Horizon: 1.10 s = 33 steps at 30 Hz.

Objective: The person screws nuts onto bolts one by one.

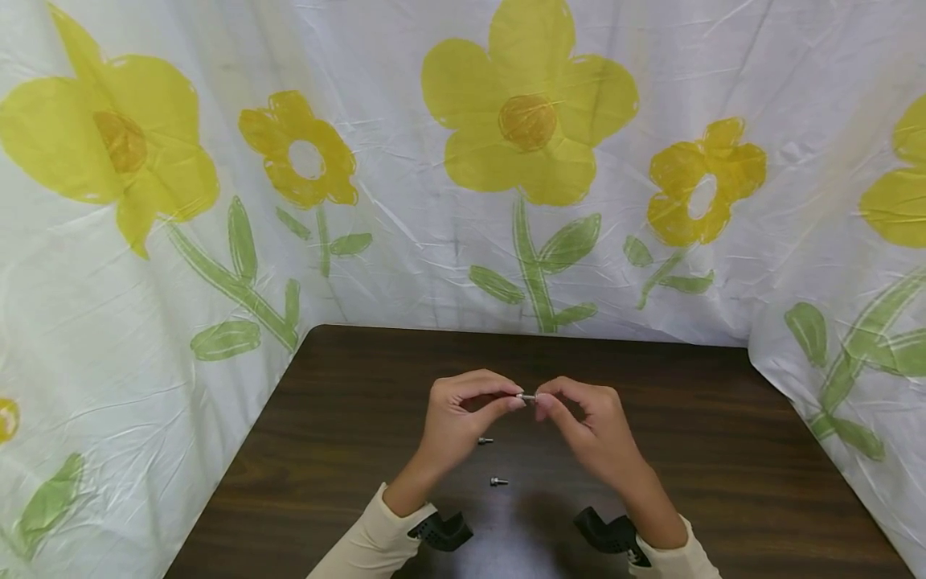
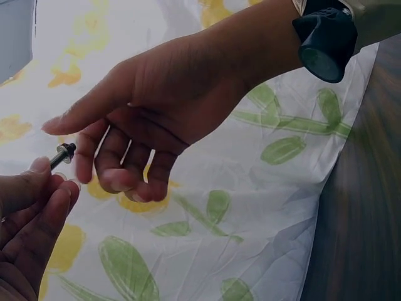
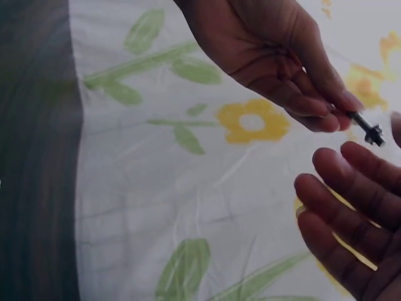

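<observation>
A small metal bolt (image 1: 529,397) is held over the table by my left hand (image 1: 463,410), pinched at one end between thumb and fingertips. A washer- or nut-like ring and a dark tip show at the bolt's other end (image 3: 374,134). This end points toward my right hand (image 1: 596,422). In both wrist views the right hand (image 2: 163,100) has its thumb and index finger on either side of the tip, apart from it, with its other fingers loosely bent. Two similar bolts lie on the table below: one (image 1: 499,482) nearer me, another (image 1: 486,441) beside the left hand.
The dark wood-grain table (image 1: 325,450) extends to both sides of the hands. A white curtain (image 1: 405,265) with yellow flowers hangs behind it and along its sides. Dark wrist cameras (image 1: 444,532) hang from both wrists, below light sleeves (image 1: 372,539).
</observation>
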Motion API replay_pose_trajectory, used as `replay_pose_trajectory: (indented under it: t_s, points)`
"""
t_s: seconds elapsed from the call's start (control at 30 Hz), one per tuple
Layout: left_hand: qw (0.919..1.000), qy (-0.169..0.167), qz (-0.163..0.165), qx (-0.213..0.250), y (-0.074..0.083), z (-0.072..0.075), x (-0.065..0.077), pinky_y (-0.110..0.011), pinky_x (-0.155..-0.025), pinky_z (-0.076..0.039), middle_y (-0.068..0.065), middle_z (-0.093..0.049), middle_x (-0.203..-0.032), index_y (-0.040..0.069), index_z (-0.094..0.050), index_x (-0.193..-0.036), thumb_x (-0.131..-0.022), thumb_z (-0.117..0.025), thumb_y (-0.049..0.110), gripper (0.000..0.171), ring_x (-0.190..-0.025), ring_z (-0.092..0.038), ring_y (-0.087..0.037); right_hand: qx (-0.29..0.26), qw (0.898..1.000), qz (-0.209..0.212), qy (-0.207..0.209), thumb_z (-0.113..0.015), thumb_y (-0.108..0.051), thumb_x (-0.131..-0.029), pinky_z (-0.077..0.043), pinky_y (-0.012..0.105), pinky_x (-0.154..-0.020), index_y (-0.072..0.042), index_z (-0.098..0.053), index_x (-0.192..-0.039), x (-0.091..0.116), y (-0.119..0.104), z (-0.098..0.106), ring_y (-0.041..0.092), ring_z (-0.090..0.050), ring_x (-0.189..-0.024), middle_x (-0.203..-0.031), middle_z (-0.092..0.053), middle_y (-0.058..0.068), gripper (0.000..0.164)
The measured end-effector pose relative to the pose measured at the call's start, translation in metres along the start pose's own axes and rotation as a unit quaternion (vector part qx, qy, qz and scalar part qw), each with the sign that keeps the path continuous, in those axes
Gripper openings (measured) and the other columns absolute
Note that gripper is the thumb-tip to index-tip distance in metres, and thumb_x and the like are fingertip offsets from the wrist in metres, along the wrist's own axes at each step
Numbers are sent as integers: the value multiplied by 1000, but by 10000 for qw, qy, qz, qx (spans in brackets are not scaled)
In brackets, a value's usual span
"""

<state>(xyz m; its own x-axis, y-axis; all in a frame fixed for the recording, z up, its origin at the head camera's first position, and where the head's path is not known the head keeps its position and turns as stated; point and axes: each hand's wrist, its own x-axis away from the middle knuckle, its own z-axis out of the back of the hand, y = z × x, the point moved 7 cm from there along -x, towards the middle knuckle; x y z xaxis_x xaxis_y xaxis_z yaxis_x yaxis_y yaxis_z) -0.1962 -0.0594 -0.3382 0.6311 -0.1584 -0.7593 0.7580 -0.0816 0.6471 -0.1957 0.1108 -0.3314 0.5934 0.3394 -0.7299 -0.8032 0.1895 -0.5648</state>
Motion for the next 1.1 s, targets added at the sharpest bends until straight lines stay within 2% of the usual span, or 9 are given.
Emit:
replay_pose_trajectory:
  t_s: [0.03,0.13,0.27,0.43,0.6,0.83,1.0,1.1]
  points:
    - [10000,16,12,-15,0,1,0,-40,-65,-62,-14,-74,-90,-3,-76,-95,-81,-78,-11,16,-79,-72,-21,-8,10000,43,7,-72,6,-89,-54,20,-65,-12,-73,-95,0,-1,1,12,-67,-71,-81,-72,-3,20]
    - [10000,47,18,-82,-1,2,1,-40,-66,-62,-14,-74,-90,-2,-77,-95,-81,-78,-12,17,-79,-72,-22,-38,9991,397,170,-82,4,-81,-57,21,-72,-6,-74,-106,0,-5,4,12,-70,-79,-92,-75,2,28]
    - [9999,51,4,-90,-2,2,1,-40,-66,-62,-14,-74,-90,-2,-77,-95,-81,-78,-12,18,-79,-72,-22,-171,9959,826,330,-85,7,-76,-57,21,-74,0,-74,-107,0,-8,6,15,-71,-80,-94,-76,9,33]
    - [10000,36,44,-34,-1,2,0,-41,-66,-62,-14,-75,-91,-2,-77,-96,-82,-78,-10,16,-79,-72,-24,-161,9951,902,365,-83,15,-71,-58,23,-72,-1,-74,-105,-1,-9,6,16,-72,-79,-93,-75,11,39]
    - [10000,7,26,-30,0,2,-1,-41,-66,-62,-14,-74,-90,-2,-77,-96,-82,-78,-11,17,-80,-72,-24,-62,9964,785,308,-82,10,-76,-58,23,-70,-5,-75,-106,-1,-9,5,14,-71,-78,-92,-75,7,33]
    - [10000,-37,-78,24,4,0,-2,-40,-64,-61,-16,-73,-87,-4,-75,-94,-78,-77,-18,21,-77,-71,-23,-135,9983,509,246,-74,9,-86,-55,20,-65,-13,-74,-97,0,-6,2,11,-68,-67,-77,-71,-3,24]
    - [9999,-78,-130,29,20,-2,-7,-37,-64,-61,-18,-72,-85,-7,-74,-92,-78,-76,-19,19,-77,-71,-21,-136,9989,366,249,-65,10,-91,-46,16,-53,-20,-71,-81,1,-5,0,4,-57,-57,-67,-65,-8,32]
    - [9999,-73,-157,-3,23,-3,-8,-35,-65,-61,-18,-72,-85,-8,-73,-91,-78,-76,-19,17,-77,-70,-21,-187,9992,283,200,-56,11,-96,-40,15,-46,-22,-68,-74,1,-5,-1,1,-51,-51,-60,-60,-10,41]
